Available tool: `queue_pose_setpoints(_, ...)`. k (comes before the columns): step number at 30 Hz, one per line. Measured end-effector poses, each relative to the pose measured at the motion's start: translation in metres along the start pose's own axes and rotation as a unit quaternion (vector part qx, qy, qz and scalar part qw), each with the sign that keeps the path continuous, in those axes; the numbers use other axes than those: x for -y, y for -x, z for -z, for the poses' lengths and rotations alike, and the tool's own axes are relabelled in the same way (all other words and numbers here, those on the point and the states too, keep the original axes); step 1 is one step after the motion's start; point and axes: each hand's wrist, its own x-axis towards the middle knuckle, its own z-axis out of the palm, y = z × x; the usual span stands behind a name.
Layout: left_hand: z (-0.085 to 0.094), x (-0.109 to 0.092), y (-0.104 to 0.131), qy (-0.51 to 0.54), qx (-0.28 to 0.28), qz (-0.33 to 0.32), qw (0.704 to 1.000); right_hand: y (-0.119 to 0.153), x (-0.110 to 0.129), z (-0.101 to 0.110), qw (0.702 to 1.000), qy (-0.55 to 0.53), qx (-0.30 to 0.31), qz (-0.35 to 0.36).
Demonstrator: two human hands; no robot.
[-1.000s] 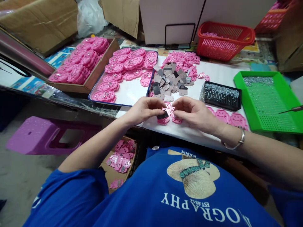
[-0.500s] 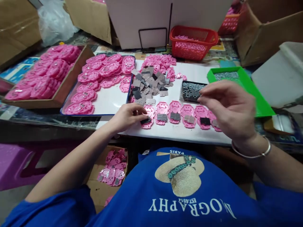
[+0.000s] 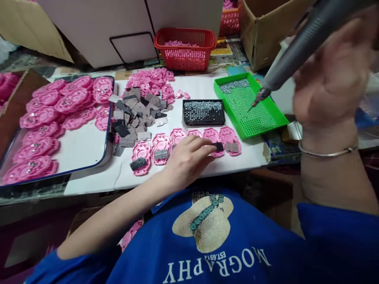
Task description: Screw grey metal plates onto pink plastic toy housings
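My right hand [image 3: 328, 79], partly blurred, is raised at the upper right and grips a grey electric screwdriver [image 3: 296, 55]. Its thin bit points down over the green perforated tray [image 3: 248, 106]. My left hand [image 3: 189, 159] reaches over a row of pink plastic casings [image 3: 161, 142], covering some of them. Its fingers are bent but apart, the tips by a small black plate [image 3: 218, 146] on one casing; whether they touch it I cannot tell. Other casings in the row carry grey plates, such as the dark one [image 3: 138, 163] at the left end.
Loose grey plates [image 3: 137, 112] and small pink parts [image 3: 151, 83] lie heaped behind the row. A black perforated tray [image 3: 203, 112] holds small screws. More casings fill a blue-rimmed tray [image 3: 108, 150] at left. A red basket [image 3: 185, 51] and a cardboard box [image 3: 263, 35] stand behind.
My left hand has moved right along the row, leaving the leftmost casing with its dark plate. My right hand has risen to the right and now holds the screwdriver. The view has turned right.
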Motion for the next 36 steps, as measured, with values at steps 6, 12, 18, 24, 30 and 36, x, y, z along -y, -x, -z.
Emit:
queue_pose_setpoints(6,-0.042,-0.004,-0.04,-0.043,0.068,-0.029,0.996,-0.035,-0.02,-0.02,0.979,-0.169,0.111,-0.011)
queue_pose_setpoints(12,-0.053,-0.009,-0.043,-0.082,0.133,-0.022,0.987,-0.035,-0.024,-0.009,0.979,-0.129,0.154,0.042)
queue_pose_setpoints(18,-0.056,-0.01,-0.042,-0.089,0.127,-0.033,0.987,-0.012,-0.025,0.008,0.997,-0.065,0.02,-0.022)
queue_pose_setpoints(24,-0.056,-0.011,-0.044,-0.075,0.093,-0.043,0.992,0.003,-0.046,0.025,0.997,-0.037,-0.068,0.019)
queue_pose_setpoints(30,-0.057,-0.012,-0.044,-0.097,0.068,-0.066,0.991,0.015,-0.067,0.04,0.994,-0.017,-0.077,0.08)
queue_pose_setpoints(36,-0.057,-0.013,-0.044,-0.089,0.041,-0.059,0.993,0.022,-0.07,0.048,0.991,-0.021,-0.098,0.086)
